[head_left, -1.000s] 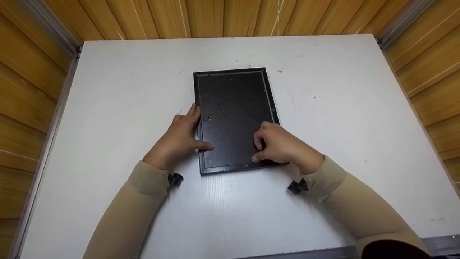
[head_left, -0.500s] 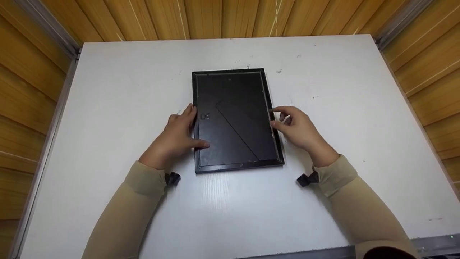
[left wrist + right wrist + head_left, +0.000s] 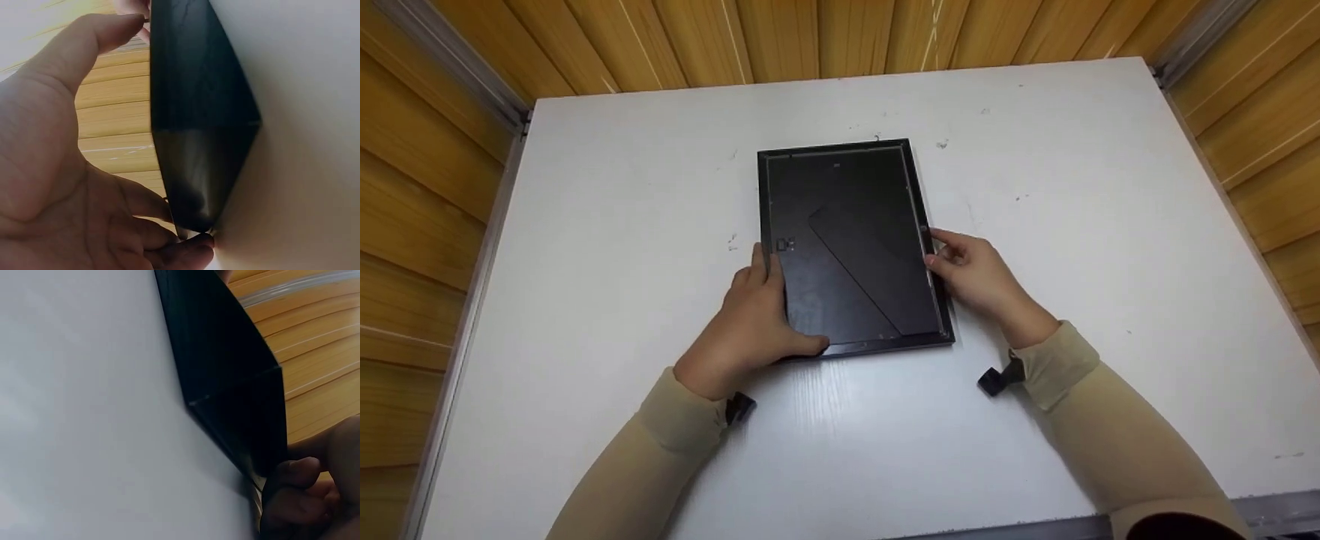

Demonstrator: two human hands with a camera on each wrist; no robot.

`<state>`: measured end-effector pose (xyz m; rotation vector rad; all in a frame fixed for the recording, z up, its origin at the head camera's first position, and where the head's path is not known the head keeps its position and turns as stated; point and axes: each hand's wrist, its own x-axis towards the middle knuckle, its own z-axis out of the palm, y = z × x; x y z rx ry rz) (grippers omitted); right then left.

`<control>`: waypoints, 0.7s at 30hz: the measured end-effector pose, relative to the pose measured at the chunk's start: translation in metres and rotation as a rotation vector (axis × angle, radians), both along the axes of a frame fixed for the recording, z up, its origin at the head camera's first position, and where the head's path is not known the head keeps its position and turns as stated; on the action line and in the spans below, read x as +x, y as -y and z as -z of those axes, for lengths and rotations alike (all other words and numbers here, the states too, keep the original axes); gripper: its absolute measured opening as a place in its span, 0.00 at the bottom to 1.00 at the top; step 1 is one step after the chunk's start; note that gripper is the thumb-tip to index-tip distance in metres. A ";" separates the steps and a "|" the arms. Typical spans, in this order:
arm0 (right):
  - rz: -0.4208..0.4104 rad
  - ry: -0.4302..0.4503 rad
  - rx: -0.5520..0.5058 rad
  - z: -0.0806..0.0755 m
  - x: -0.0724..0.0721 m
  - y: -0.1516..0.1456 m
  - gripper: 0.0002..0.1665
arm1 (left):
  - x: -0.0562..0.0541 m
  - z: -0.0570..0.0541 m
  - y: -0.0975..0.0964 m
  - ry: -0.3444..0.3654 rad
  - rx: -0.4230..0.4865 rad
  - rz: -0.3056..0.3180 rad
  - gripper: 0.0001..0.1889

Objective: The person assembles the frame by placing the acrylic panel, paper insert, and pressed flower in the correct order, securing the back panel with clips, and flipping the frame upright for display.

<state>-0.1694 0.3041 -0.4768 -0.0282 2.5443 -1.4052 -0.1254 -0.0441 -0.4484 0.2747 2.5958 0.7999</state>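
Observation:
A black picture frame (image 3: 855,277) lies back side up, its folded easel leg outlined by a slanting line across the backing. At the lower left corner, my left hand (image 3: 750,322) rests with straight fingers along the left edge and thumb on the bottom edge. Seen from the left wrist, the thumb (image 3: 118,31) touches the frame's upper rim while the fingertips lie by its side wall. My right hand (image 3: 979,274) pinches the right edge between thumb and index finger. From the right wrist, curled fingers (image 3: 304,472) meet the frame's dark side wall (image 3: 242,416).
The frame lies on a white table (image 3: 622,210) with small dark marks on its top. Wood-plank walls (image 3: 840,37) stand behind and at both sides, with metal rails in the corners. A metal strip (image 3: 1035,525) runs along the front edge.
My right hand left the lower right of the backing for the frame's right edge and stayed there. My left hand then slid down to the lower left corner, its thumb now on the bottom edge.

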 end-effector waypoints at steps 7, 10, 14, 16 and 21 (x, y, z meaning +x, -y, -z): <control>-0.011 -0.003 0.002 0.000 0.000 -0.001 0.36 | -0.001 0.002 0.001 -0.037 -0.018 0.028 0.78; -0.011 0.001 -0.005 -0.001 -0.001 -0.002 0.36 | -0.001 0.003 0.001 -0.037 -0.014 0.027 0.79; -0.020 0.008 -0.009 -0.001 0.000 -0.003 0.36 | 0.000 0.004 0.000 -0.019 -0.009 0.018 0.79; -0.025 0.005 -0.004 -0.001 0.000 -0.003 0.36 | 0.000 0.004 -0.001 0.002 -0.002 0.015 0.79; -0.027 -0.004 -0.010 0.000 -0.001 -0.002 0.36 | 0.001 0.004 -0.005 0.065 0.022 0.007 0.79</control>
